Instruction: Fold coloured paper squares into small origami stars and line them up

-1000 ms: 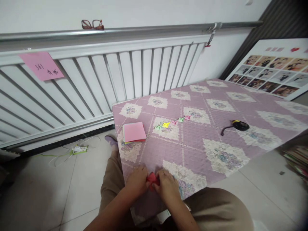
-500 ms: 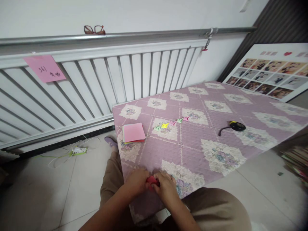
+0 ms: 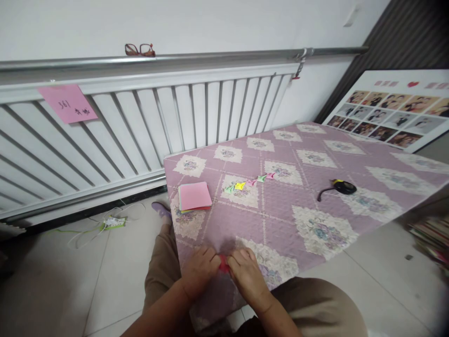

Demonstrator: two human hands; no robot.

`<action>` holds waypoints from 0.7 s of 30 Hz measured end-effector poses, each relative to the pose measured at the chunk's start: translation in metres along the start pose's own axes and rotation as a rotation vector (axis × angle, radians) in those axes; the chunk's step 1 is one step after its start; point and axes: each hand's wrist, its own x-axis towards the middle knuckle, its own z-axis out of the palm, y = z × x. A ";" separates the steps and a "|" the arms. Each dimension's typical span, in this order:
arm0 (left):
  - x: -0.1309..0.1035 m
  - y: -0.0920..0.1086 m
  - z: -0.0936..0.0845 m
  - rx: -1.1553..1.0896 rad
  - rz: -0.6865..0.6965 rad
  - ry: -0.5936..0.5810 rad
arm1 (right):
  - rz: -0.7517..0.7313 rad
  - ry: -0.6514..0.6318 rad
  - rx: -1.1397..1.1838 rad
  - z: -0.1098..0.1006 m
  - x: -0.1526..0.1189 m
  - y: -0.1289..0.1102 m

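From where I stand, the work surface is a table under a mauve, finely puckered fabric cloth point(image 3: 242, 222), patterned with cream, ragged-edged diamonds that carry blue and violet flower clusters. Near its left edge lies a squared stack of thin, flat paper sheets point(image 3: 195, 195), pink on top, with red, yellow and green edges showing beneath. To the right of the stack, a slanting row of small, pointed folded-paper pieces point(image 3: 251, 182) rests on the cloth: green, yellow, pink, green and pink, crisp-creased and close together. Well apart, further right, sits a smooth, rounded black object with a yellow patch and a dark strap point(image 3: 345, 187).

Against the wall I note a ribbed white radiator point(image 3: 210, 110); above it, brown-framed glasses point(image 3: 140, 49) rest on a round metal pipe point(image 3: 217, 57).

The item being handled is a small piece of red folded paper point(image 3: 223, 264), located at the table's near edge, between the two hands. The left hand point(image 3: 201, 267) is curled, its fingers and thumb pinching the paper's left side. The right hand point(image 3: 246, 272) is likewise bent inward, gripping the right side. Fingers cover much of the paper; its exact shape cannot be determined.
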 end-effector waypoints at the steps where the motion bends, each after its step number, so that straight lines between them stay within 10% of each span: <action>1: -0.003 0.000 0.006 0.002 0.002 0.000 | -0.001 -0.004 -0.007 0.005 -0.004 0.001; 21: -0.026 0.011 0.006 -0.303 -0.335 0.020 | 0.298 -0.074 0.261 0.011 -0.028 -0.003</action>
